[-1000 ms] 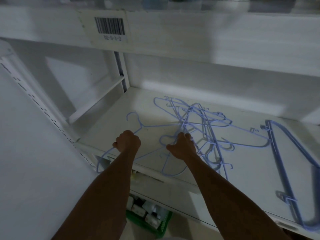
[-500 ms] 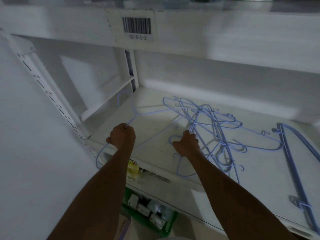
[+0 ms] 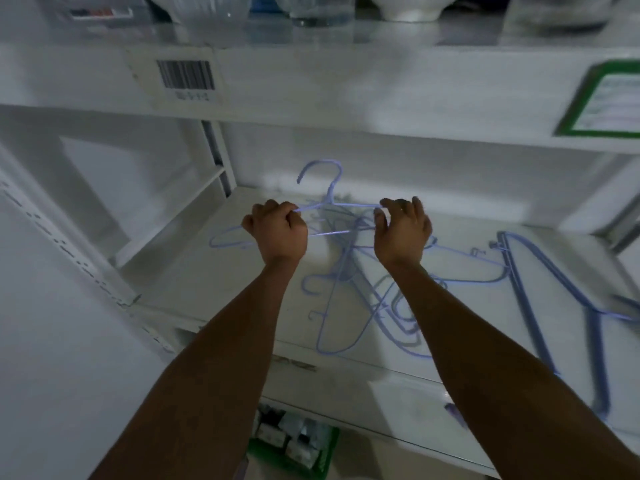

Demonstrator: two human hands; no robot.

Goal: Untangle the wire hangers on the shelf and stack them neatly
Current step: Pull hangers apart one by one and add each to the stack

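**One hanger raised out of the tangle, both hands on it**

A single lavender wire hanger point(image 3: 353, 205) is being held up above the shelf, its hook pointing upward toward the back wall. The left hand point(image 3: 278, 232) is gripping the hanger's left side in a closed fist, with the wire coming out between the curled fingers. The right hand point(image 3: 403, 233) is pinching the hanger's right end between thumb and forefinger, while its other fingers are arching loosely over it; motion blur is softening this grip.

Below and between the two forearms, the tangle of lavender wire hangers point(image 3: 377, 306) is lying on the white shelf point(image 3: 207, 292), with hooks and bars crossing each other and one loop reaching to the front edge. Whether the raised hanger is touching the tangle is hard to tell. Further right on the same shelf, apart from the tangle's middle, a bundle of darker blue hangers point(image 3: 508, 252) is lying flat.

On the front of the upper shelf, a barcode label point(image 3: 185, 76) is sitting left of centre and a green-bordered label point(image 3: 602, 102) is showing at the right edge. Clear glass vessels point(image 3: 308, 8) are standing on that upper shelf. Beneath the hanger shelf, a green basket point(image 3: 325, 459) holding small packets is showing between the arms.
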